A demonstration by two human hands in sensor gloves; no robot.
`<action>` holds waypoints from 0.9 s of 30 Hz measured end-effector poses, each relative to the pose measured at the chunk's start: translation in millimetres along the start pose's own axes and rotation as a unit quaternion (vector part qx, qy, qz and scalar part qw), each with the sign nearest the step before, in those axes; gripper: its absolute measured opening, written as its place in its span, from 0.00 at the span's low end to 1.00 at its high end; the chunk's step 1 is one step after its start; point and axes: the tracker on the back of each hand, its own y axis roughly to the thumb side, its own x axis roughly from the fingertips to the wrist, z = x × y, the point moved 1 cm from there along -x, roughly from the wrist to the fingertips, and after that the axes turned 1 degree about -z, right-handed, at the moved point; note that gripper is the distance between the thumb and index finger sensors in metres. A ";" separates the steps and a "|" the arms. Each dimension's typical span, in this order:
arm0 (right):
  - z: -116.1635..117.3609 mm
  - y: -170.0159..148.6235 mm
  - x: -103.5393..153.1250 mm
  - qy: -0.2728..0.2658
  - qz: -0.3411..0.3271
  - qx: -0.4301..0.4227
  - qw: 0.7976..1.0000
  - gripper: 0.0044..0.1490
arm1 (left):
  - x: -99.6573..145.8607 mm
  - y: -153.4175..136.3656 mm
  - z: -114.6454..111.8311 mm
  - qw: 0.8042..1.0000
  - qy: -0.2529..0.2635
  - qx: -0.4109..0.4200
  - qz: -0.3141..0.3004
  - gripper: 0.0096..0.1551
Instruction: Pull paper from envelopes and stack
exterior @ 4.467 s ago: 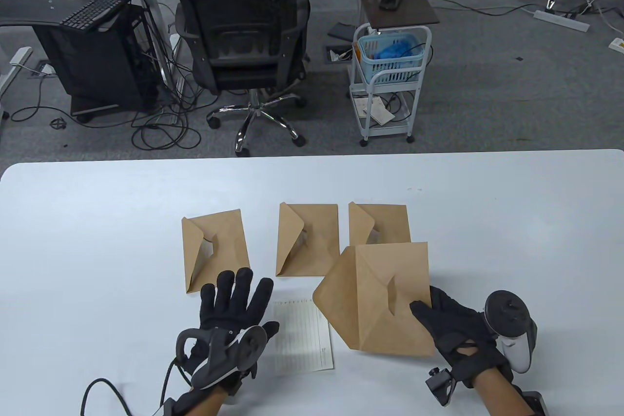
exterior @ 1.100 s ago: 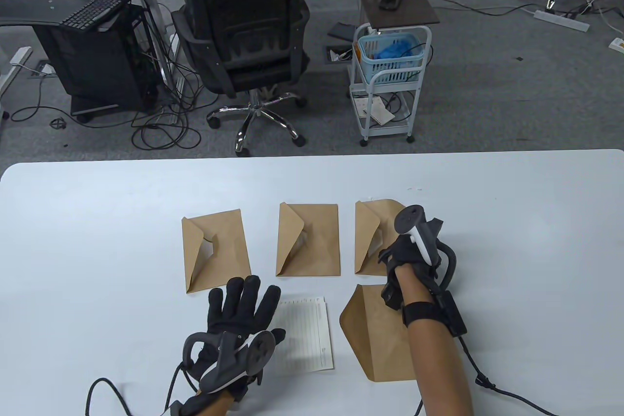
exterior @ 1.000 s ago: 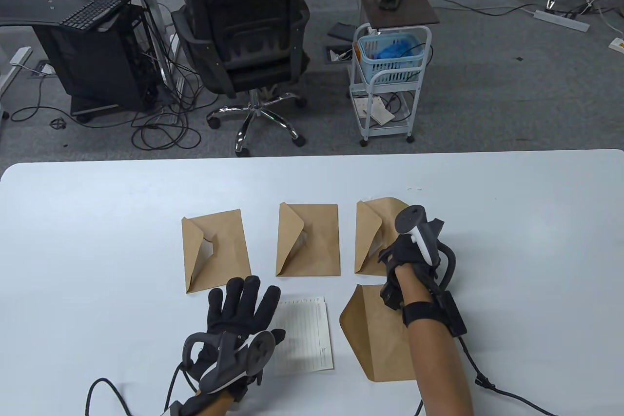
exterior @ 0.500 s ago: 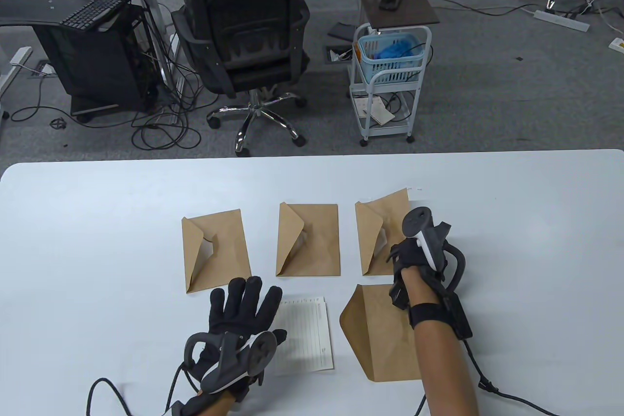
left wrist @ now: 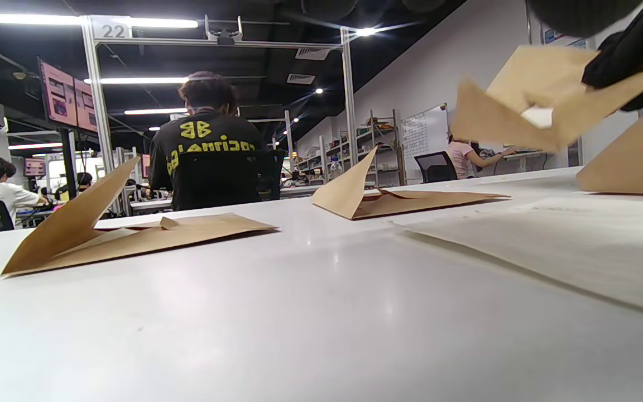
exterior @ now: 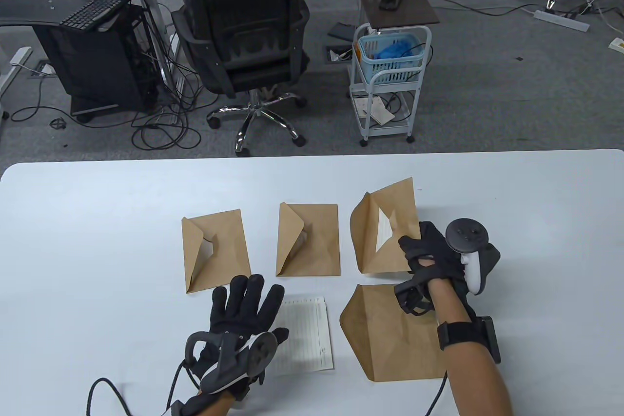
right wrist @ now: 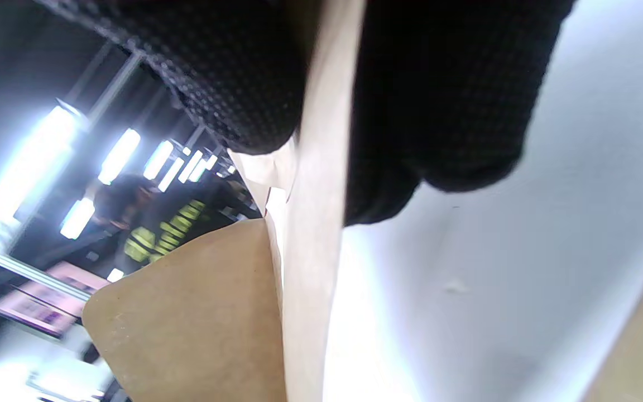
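My right hand [exterior: 429, 255] grips the right edge of the rightmost brown envelope [exterior: 390, 228] and holds it lifted off the table, flap open, with white paper [exterior: 384, 233] showing inside. In the right wrist view the gloved fingers [right wrist: 254, 78] pinch the envelope edge [right wrist: 316, 223]. My left hand [exterior: 241, 308] lies flat with fingers spread on a lined sheet of paper [exterior: 304, 333] near the front edge. Two more brown envelopes [exterior: 214, 250] [exterior: 307, 239] lie flat in a row. A brown envelope with its flap open [exterior: 390, 333] lies in front of my right hand.
The white table [exterior: 97, 221] stretches wide on both sides. Behind it stand an office chair [exterior: 243, 35] and a small white cart with a blue basket [exterior: 390, 65]. In the left wrist view the lifted envelope [left wrist: 528, 106] hangs at upper right.
My right hand has taken hold of the rightmost envelope and lifted it, turning it so the open flap and paper inside show. My left hand has stayed on the sheet.
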 end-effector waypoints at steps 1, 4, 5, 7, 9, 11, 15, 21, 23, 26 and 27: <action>-3.3 -0.1 6.5 0.007 -0.005 -0.017 1.000 0.17 | -0.2 1.0 0.7 1.000 0.001 0.004 -0.002 0.47; -7.9 -0.4 25.0 0.032 -0.022 -0.041 0.998 0.18 | -1.1 3.9 2.5 1.000 0.002 0.008 -0.007 0.47; -9.0 -0.2 31.5 0.040 -0.030 -0.043 0.998 0.18 | -1.7 5.4 3.8 1.000 0.004 0.009 -0.010 0.47; -10.0 0.2 43.7 0.058 -0.051 -0.050 0.996 0.19 | -3.3 8.2 6.6 1.000 0.005 0.012 -0.016 0.47; -9.9 0.0 55.1 0.075 -0.063 -0.059 0.993 0.19 | -4.8 10.9 9.9 1.000 0.007 0.018 -0.022 0.47; -8.0 0.2 67.3 0.097 -0.077 -0.053 0.991 0.21 | -7.3 14.3 15.8 0.999 0.006 0.025 -0.030 0.46; 0.4 0.1 87.2 0.121 -0.109 -0.033 0.986 0.24 | -14.0 17.5 33.6 0.999 0.020 0.018 -0.039 0.47; 17.2 0.7 109.9 0.137 -0.156 -0.010 0.978 0.29 | -20.1 35.4 49.8 0.996 0.048 0.046 -0.056 0.48; 23.3 0.3 114.5 0.139 -0.172 0.011 0.975 0.31 | -20.0 47.2 49.1 0.994 0.052 0.055 -0.072 0.48; 29.8 -0.9 119.3 0.144 -0.184 0.021 0.972 0.32 | -17.9 64.8 41.8 0.992 0.061 0.035 -0.107 0.46; 31.0 -0.9 120.4 0.147 -0.187 0.018 0.971 0.32 | -17.1 68.3 39.1 0.991 0.063 0.025 -0.114 0.45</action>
